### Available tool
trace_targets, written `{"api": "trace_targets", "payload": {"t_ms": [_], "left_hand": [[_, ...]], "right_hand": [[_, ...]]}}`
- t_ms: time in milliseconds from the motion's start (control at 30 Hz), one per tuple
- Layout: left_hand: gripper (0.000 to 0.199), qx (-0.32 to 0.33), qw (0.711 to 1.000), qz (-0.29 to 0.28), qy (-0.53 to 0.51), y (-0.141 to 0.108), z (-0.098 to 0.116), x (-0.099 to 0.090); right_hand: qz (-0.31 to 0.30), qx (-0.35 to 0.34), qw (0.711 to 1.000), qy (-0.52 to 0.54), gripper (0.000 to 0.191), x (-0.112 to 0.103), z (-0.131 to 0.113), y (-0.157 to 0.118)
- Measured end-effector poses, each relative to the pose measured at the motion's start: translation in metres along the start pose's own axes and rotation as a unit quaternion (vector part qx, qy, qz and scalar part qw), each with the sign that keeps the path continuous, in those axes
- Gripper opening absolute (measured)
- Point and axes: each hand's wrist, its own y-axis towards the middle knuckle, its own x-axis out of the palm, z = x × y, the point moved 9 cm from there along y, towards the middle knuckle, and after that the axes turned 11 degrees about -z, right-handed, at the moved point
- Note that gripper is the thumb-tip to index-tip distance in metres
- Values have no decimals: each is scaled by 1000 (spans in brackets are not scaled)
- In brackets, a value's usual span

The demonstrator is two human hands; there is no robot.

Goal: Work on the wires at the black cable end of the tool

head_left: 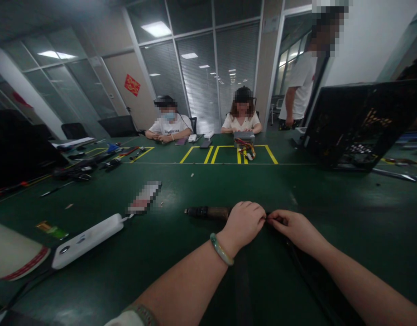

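Note:
A long dark rod-shaped tool (213, 212) lies across the green table, with a black ribbed section, a small metal tip at its left end and a brown middle. My left hand (245, 222), a bangle on its wrist, is closed over its right part. Just to the right, my right hand (289, 224) pinches its fingertips together close to the left fingertips; what they grip is small and dark. Below the right hand a dark cord or strap (305, 269) runs toward the lower right. My hands hide the tool's right end.
To the left lie a white power strip (89, 240), a phone (145, 198) and a light cylinder (16, 251). Tools and cables (82, 170) sit farther left. A black computer case (351, 127) stands right. Two people sit opposite, one by a power supply (244, 138); another stands behind.

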Motion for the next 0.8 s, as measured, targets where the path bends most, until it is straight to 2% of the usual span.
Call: {"api": "trace_targets", "payload": {"t_ms": [300,433,533,700,800], "left_hand": [[14,2,1000,-8,-4,-1,1,3],[11,-21,1000,-4,-5,-1,-2,1],[7,-12,1000,-8,-5,0,-1,2],[11,0,1000,-6,-9,-2,2,3],[11,-18,1000,-9,-11,-1,-1,4]], "right_hand": [[-11,-5,1000,-2,29,3,8,3],[-9,-3,1000,-5,26,2,8,3],[-16,-4,1000,0,26,2,7,3],[-25,-12,1000,6,27,3,5,2],[-26,-14,999,18,28,1,4,2]]}}
